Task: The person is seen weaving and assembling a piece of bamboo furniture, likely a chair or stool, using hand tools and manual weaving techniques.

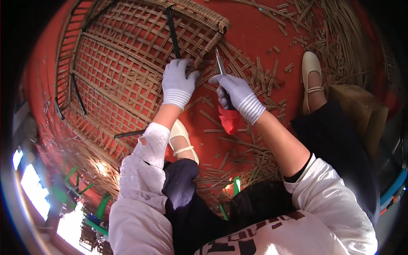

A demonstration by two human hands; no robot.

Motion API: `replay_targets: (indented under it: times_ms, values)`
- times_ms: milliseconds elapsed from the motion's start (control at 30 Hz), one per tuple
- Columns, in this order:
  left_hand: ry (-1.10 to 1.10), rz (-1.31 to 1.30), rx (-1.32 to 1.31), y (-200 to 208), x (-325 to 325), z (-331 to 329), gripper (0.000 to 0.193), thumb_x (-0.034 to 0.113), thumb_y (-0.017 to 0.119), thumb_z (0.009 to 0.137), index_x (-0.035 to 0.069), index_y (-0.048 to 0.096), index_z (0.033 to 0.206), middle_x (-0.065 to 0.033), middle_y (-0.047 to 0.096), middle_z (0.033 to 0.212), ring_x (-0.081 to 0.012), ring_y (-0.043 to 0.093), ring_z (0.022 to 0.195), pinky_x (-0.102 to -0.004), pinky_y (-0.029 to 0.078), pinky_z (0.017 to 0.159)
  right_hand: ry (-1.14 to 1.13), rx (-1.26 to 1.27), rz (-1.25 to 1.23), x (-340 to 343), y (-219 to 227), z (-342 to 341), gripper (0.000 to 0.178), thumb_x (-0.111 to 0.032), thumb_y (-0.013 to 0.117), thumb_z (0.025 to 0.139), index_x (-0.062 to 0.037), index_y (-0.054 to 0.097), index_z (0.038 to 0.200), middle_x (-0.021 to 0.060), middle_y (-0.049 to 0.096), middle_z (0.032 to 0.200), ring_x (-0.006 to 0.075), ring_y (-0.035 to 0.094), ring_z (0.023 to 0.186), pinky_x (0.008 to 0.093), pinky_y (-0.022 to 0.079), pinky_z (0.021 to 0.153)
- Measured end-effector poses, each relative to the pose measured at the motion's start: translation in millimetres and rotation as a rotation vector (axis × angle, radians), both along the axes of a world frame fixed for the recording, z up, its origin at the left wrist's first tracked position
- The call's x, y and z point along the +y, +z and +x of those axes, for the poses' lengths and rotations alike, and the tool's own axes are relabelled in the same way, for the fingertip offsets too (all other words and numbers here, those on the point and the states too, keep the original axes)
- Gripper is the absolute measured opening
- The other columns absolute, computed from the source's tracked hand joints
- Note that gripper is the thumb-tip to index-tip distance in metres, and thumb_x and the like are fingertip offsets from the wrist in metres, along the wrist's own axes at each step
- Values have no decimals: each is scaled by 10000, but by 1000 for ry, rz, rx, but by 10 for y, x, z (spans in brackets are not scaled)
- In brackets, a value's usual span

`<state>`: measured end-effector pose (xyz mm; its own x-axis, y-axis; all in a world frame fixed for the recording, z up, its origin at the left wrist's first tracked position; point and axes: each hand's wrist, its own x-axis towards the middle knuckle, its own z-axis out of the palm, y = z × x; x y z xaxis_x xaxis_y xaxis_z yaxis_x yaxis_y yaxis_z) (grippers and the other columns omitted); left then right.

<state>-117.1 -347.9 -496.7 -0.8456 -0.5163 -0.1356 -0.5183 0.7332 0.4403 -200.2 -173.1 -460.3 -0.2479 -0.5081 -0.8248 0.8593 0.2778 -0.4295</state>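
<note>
A large woven cane panel with a raised rim (119,63), basket-like, lies tilted at the upper left, with dark metal strips across it. My left hand (177,83), in a pale knitted glove, grips its near right edge, the fingertips over the weave beside a black strip (173,34). In my gloved right hand (238,94) is a slim pointed steel blade (219,62), its tip up toward the panel's corner and apart from it. Its dark handle is mostly hidden by my fingers. A bright red piece of cloth or plastic (229,120) shows just below this hand.
Short cut cane pieces (265,76) litter the red floor covering (250,25). A bundle of long strands (346,38) lies at the upper right, above a brown cardboard box (357,102). My cream shoes (312,68) flank the work area. Green bars (102,206) stand at lower left.
</note>
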Motion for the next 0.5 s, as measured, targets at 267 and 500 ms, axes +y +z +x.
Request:
replay_targets:
  times_ms: [267,500]
  values:
    - [-34,-1,145,-170,125,-128,312,202,716,752,134,671,1052,-90,640,1045,-329,568,981,-435,442,889,-140,47,27,-230,-61,255,376,-336,381,1014,-8,545,932,25,432,515,121,374,400,270,341,387]
    - [37,133,167,-246,82,-225,222,176,707,760,113,706,972,-115,658,930,-331,622,865,-419,487,815,-300,-135,-11,-458,-164,286,382,-336,376,1020,-16,525,875,9,392,509,130,343,406,273,305,388]
